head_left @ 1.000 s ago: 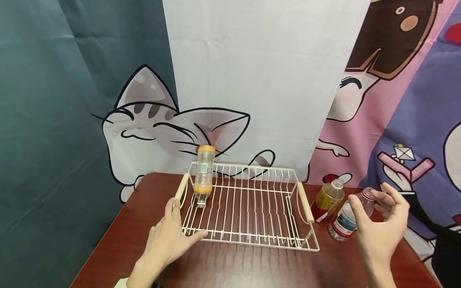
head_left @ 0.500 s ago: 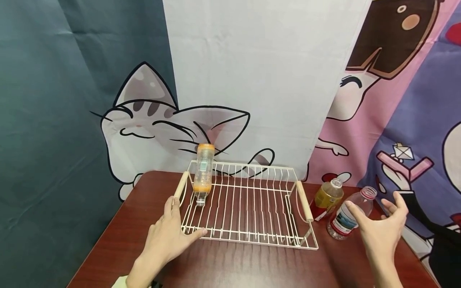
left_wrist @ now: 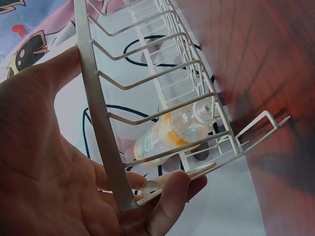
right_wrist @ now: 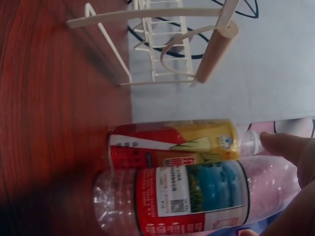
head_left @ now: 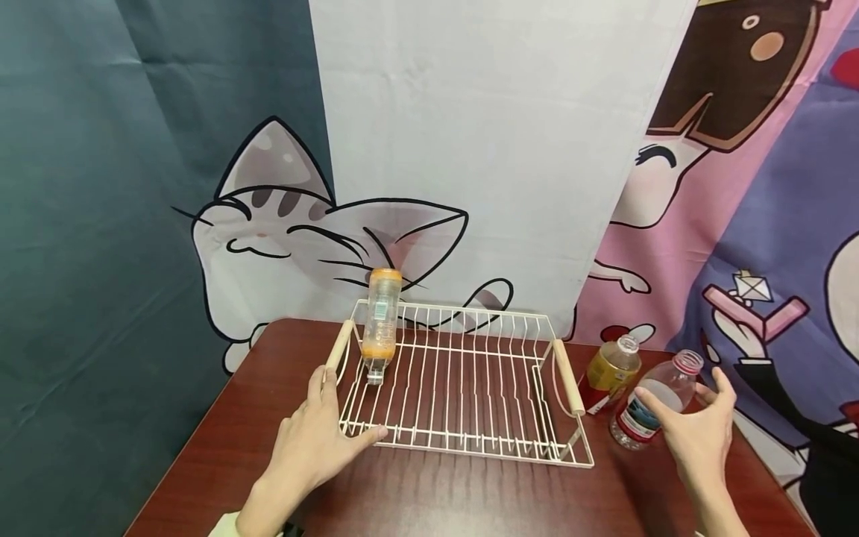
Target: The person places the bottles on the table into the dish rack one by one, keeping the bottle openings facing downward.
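Note:
My left hand (head_left: 312, 432) holds the front left corner of a white wire dish rack (head_left: 463, 451). In the left wrist view its thumb lies along the front rail, and its fingers curl at the corner beside the wooden handle (left_wrist: 160, 182). An orange-banded clear plastic bottle (head_left: 382, 317) leans neck-down inside the rack's left end. My right hand (head_left: 701, 440) is spread around an upright clear water bottle (head_left: 631, 421) with a red and blue label. Its thumb is on the near side and its fingers beyond; firm contact cannot be made out.
Against the water bottle, towards the rack, stands a yellow and red labelled bottle (head_left: 612, 365). The rack's right wooden handle (head_left: 568, 377) is close to it. A reddish-brown table (head_left: 470, 500) carries everything, and a printed cartoon curtain (head_left: 503, 149) hangs behind.
My right hand has moved left and slightly down, bringing its thumb and fingers around the water bottle. The left hand, the rack and the bottles have stayed in place.

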### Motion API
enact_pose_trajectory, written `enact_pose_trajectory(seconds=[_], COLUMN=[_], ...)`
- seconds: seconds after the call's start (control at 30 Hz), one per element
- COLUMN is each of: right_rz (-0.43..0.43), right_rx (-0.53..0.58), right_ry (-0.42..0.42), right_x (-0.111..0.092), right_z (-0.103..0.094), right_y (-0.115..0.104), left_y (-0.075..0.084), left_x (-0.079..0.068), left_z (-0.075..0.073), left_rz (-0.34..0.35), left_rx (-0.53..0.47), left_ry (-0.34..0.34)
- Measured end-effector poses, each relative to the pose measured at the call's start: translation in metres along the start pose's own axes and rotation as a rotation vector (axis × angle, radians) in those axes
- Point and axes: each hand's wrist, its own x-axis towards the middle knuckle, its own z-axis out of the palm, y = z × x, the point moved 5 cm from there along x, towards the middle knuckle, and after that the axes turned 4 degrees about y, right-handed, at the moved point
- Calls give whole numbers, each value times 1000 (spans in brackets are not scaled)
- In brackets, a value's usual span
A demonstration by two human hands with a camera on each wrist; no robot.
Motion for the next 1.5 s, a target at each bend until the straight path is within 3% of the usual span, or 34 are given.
enact_pose_trajectory(seconds=[0.17, 0.37, 0.57, 1.03, 1.5], right_rz=[33, 52, 35, 22, 36], right_rx=[-78, -36, -69, -155, -87], right_ry=[-44, -103, -120, -85, 17], right_x=[5, 12, 12, 8, -3], right_z=[5, 12, 16, 13, -10], right_y=[8, 15, 21, 24, 7], left_y=[0, 0, 0, 1, -1], left_x=[1, 1, 1, 1, 1], left_z=[0, 0, 1, 0, 1], left_rz=[0, -3, -7, 1, 6], left_rx=[1, 5, 6, 3, 16], left_ry=[-4, -8, -13, 5, 25])
